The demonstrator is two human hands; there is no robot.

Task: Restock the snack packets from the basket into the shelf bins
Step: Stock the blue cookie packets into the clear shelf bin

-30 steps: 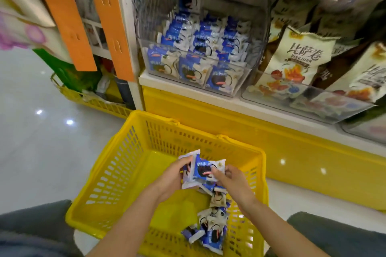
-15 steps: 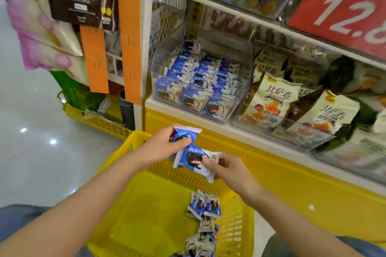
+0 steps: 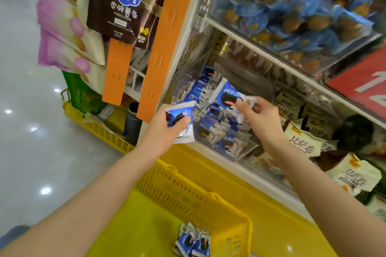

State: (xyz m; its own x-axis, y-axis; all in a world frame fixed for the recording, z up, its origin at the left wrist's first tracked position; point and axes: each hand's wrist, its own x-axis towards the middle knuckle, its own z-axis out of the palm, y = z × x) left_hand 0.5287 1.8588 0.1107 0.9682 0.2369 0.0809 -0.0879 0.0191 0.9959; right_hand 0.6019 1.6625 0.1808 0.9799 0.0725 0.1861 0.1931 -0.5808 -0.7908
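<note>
Over the clear shelf bin (image 3: 240, 155) lined with blue snacks, one blue packet (image 3: 229, 97) is pinched in the fingers of the right hand (image 3: 260, 116). The left hand (image 3: 166, 133) grips a second packet (image 3: 181, 120) just beside the bin. Below, spare packets (image 3: 192, 243) lie in the yellow basket (image 3: 188, 190).

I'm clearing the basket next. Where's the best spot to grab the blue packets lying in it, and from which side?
Probably from straight above, through the open top of the basket, since its walls close every other side. The blue packets lie on its floor near the right-hand wall, so pinch their thin white crimped end seams.
</note>
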